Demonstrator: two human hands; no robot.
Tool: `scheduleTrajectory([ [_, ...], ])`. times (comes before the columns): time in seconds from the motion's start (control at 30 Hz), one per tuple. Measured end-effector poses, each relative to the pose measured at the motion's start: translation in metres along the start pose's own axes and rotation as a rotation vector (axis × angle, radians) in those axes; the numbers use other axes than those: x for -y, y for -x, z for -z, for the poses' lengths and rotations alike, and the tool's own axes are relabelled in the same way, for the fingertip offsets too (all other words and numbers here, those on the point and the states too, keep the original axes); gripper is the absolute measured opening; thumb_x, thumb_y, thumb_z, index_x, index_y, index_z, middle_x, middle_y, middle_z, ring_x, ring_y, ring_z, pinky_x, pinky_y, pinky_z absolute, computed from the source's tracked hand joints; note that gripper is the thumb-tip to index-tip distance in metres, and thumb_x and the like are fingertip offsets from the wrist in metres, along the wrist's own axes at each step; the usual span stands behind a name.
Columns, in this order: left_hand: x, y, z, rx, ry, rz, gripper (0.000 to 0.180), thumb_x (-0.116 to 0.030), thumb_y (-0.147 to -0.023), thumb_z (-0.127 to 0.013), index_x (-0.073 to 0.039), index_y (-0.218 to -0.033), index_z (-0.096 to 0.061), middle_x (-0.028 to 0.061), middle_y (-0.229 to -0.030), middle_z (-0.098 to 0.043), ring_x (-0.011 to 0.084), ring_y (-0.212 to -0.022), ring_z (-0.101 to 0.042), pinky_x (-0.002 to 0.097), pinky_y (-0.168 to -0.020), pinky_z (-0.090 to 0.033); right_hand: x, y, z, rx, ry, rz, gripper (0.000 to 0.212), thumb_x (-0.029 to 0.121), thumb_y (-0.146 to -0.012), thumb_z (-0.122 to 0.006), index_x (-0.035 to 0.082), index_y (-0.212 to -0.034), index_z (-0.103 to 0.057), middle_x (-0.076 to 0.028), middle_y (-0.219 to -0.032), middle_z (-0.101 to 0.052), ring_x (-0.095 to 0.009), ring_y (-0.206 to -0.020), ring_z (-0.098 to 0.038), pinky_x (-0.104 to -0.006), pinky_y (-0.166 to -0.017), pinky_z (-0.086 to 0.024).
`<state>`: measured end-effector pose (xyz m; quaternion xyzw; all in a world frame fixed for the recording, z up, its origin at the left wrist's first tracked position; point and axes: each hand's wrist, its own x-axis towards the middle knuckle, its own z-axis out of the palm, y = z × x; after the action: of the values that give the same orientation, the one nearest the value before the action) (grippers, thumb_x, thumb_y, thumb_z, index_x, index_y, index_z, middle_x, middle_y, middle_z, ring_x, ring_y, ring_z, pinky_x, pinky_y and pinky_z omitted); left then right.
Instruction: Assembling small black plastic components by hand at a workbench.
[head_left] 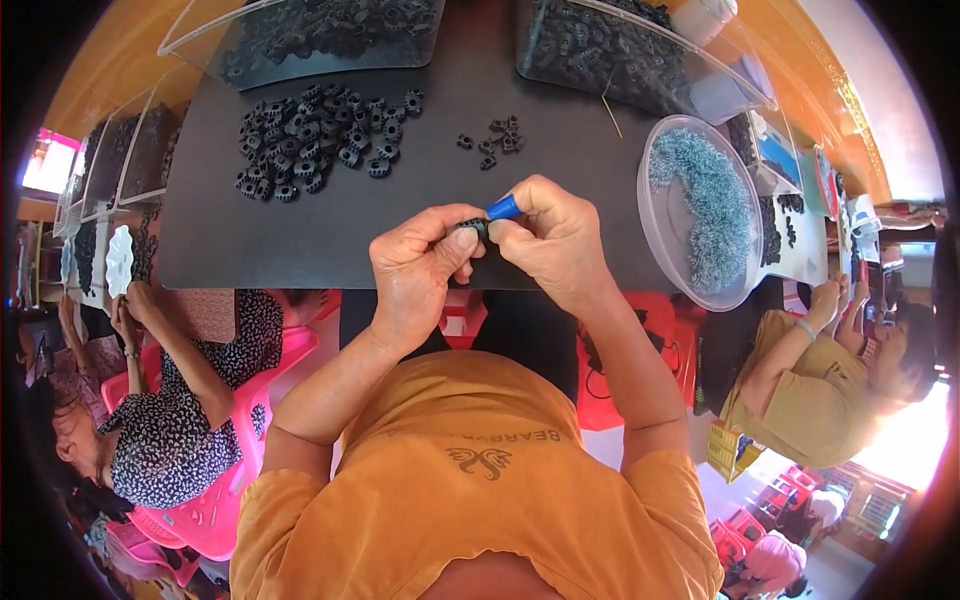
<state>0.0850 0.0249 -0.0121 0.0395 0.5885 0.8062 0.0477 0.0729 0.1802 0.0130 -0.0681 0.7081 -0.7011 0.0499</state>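
Just beyond the near edge of the dark tabletop, my two hands meet. A small black plastic part is pinched between the thumb and fingers of my left hand. My right hand closes on the part's right end, thumb against it. A blue sleeve shows at the tip of my right index finger. What lies between the fingertips is partly hidden. Farther off, a heap of similar black parts lies to the left, and a smaller cluster lies straight ahead.
Two clear bins of black parts stand at the back. To the right, a round clear tray holds many tiny pale-blue pieces. A thin stick leans at the right bin. Co-workers sit on both sides, a pink chair at left.
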Motion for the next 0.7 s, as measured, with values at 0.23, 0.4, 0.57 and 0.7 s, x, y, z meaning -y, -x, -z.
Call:
scheduleTrajectory([
  [0.23,-0.001,0.0,-0.009,-0.067,-0.209,-0.059,0.013,-0.002,-0.088,-0.061,0.0,-0.098,-0.067,0.0006,-0.075,-0.06,0.0038,-0.06,-0.05,0.0176,-0.051,-0.044,-0.001,0.0,-0.002,-0.029,0.128,-0.001,0.007,-0.007,-0.081,-0.057,-0.001,-0.084,-0.056,-0.001,-0.077,-0.059,-0.001,-0.064,-0.049,-0.0188,-0.056,-0.041],
  [0.4,-0.006,-0.004,0.002,-0.013,-0.107,0.059,0.014,-0.003,-0.087,-0.062,0.001,-0.1,-0.066,0.0004,-0.076,-0.06,0.0041,-0.06,-0.05,0.018,-0.053,-0.044,-0.003,0.002,0.002,0.023,0.052,0.024,0.008,-0.001,-0.085,-0.059,-0.002,-0.092,-0.058,-0.002,-0.08,-0.062,-0.004,-0.072,-0.054,-0.0205,-0.064,-0.045],
  [0.57,-0.021,-0.021,0.013,0.096,-0.471,-0.13,0.014,-0.002,-0.083,-0.064,0.001,-0.097,-0.065,0.0035,-0.074,-0.061,0.0104,-0.06,-0.055,0.0246,-0.054,-0.046,-0.014,0.012,0.009,-0.173,0.131,0.151,0.014,0.002,-0.085,-0.062,-0.004,-0.097,-0.057,-0.005,-0.079,-0.061,-0.007,-0.072,-0.054,-0.0231,-0.065,-0.046],
  [0.7,-0.031,-0.038,0.021,0.29,-1.318,-0.791,0.018,0.0,-0.064,-0.059,-0.001,-0.082,-0.06,0.0098,-0.067,-0.052,0.0259,-0.067,-0.056,0.0349,-0.057,-0.047,-0.024,0.018,0.024,-0.227,0.05,0.128,0.012,0.002,-0.087,-0.06,-0.003,-0.098,-0.059,-0.003,-0.079,-0.062,-0.007,-0.072,-0.054,-0.022,-0.066,-0.045],
])
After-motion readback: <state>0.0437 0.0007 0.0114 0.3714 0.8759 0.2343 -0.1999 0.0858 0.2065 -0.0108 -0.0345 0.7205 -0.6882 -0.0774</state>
